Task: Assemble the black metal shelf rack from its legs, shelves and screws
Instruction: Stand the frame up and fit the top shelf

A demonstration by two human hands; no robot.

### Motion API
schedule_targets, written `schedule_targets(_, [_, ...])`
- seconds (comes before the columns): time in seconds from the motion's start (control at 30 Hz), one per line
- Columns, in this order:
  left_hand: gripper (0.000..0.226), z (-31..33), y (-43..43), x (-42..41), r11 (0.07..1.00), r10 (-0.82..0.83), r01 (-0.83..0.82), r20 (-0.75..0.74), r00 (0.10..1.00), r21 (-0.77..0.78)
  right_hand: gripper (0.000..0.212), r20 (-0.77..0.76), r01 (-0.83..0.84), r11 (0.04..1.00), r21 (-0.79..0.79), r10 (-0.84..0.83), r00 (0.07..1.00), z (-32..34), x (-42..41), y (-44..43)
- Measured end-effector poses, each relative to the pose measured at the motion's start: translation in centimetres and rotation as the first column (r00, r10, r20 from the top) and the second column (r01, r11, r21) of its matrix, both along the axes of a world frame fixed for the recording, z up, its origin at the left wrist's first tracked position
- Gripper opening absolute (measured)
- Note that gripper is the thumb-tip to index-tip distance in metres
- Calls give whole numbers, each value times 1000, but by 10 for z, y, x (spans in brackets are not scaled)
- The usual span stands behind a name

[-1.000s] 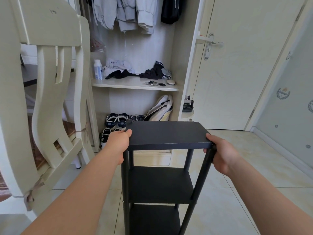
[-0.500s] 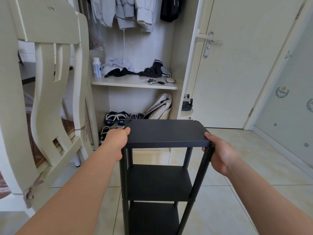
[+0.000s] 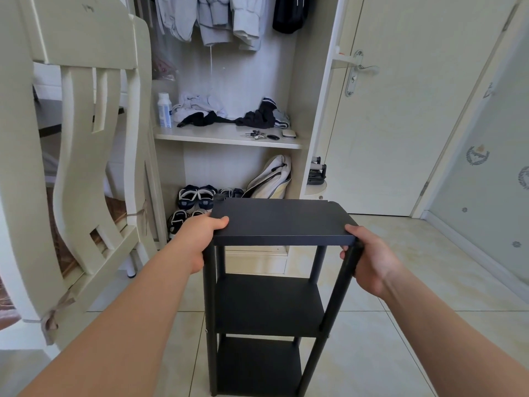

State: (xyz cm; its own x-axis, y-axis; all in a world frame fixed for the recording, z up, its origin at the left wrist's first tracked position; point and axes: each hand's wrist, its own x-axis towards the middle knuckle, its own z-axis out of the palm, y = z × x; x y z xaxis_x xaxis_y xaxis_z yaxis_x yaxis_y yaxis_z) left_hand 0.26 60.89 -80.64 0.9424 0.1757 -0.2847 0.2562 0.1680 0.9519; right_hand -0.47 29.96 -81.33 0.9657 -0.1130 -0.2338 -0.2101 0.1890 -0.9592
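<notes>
The black metal shelf rack (image 3: 280, 222) stands upright in front of me on the tiled floor, with three shelves on four round legs. My left hand (image 3: 200, 239) grips the near left corner of the top shelf, thumb on top. My right hand (image 3: 369, 259) grips the near right corner, thumb on the shelf's top and fingers curled round the front right leg (image 3: 335, 305). The middle shelf (image 3: 269, 302) and bottom shelf (image 3: 257, 365) sit level below. The rack's feet are out of view.
A cream wooden chair (image 3: 83, 156) stands close at the left. Behind the rack is an open wardrobe (image 3: 229, 136) with hanging clothes, keys on its shelf, shoes (image 3: 197, 196) and a bag (image 3: 272, 179) at the bottom. A closed door (image 3: 400, 110) is at the right; bare tiles lie to the right.
Both hands keep the same grip on the top shelf. The rack has shifted very slightly in view, and the rest of the scene looks the same.
</notes>
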Motion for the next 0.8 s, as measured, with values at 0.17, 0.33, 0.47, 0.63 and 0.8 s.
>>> schedule_targets(0.17, [30, 1, 0, 0, 1000, -18, 18, 2, 1000, -7, 18, -4, 32, 999, 16, -32, 999, 0, 2, 2])
schedule_targets(0.33, [30, 0, -1, 1, 1000, -8, 9, 18, 1000, -15, 12, 12, 55, 998, 21, -55, 998, 0, 1, 4])
schedule_targets(0.47, [30, -2, 0, 4, 1000, 11, -11, 13, 1000, -12, 11, 3, 76, 997, -3, -76, 997, -2, 2, 4])
schedule_targets(0.63, [31, -3, -1, 6, 1000, 15, -15, 13, 1000, 0, 14, 6, 79, 997, -12, -79, 997, -7, 1, 3])
schedule_targets(0.8, [33, -3, -3, 5, 999, 31, -31, 6, 1000, 12, 15, -17, 116, 993, -30, -117, 993, -6, 1, 5])
